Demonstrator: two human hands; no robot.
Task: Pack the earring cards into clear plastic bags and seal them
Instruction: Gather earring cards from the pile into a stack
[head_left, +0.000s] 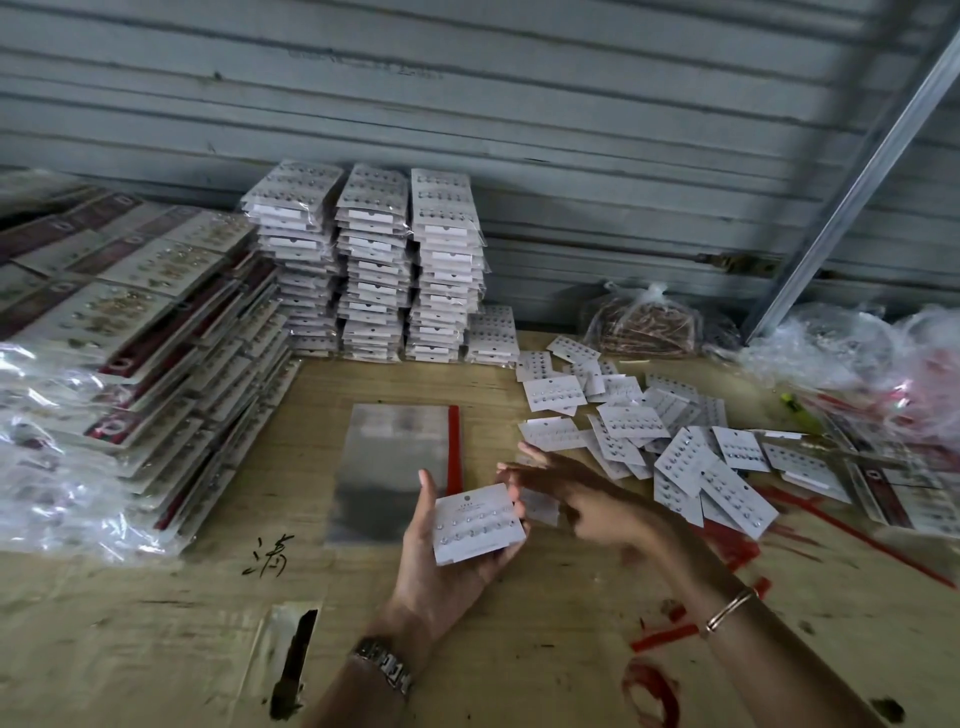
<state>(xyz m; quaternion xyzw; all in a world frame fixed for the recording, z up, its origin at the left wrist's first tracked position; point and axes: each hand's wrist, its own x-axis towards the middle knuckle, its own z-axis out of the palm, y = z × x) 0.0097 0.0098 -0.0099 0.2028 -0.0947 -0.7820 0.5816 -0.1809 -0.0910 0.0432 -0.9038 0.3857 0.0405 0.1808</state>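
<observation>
My left hand (441, 566) holds a white earring card (475, 522) in its palm, thumb up along the card's left edge, fingers curled behind its right edge. My right hand (561, 480) hovers just right of the card, blurred, fingers stretched toward the left and holding nothing that I can make out. A stack of clear plastic bags (395, 467) with a red strip on the right side lies flat on the table just beyond my left hand. Several loose earring cards (675, 447) are scattered to the right.
Tall stacks of bagged white cards (374, 260) stand at the back against the corrugated wall. Rows of bagged red-and-beige cards (130, 322) fill the left. Crumpled plastic bags (857, 353) and red strips (660, 636) lie at the right on the wooden table (156, 623).
</observation>
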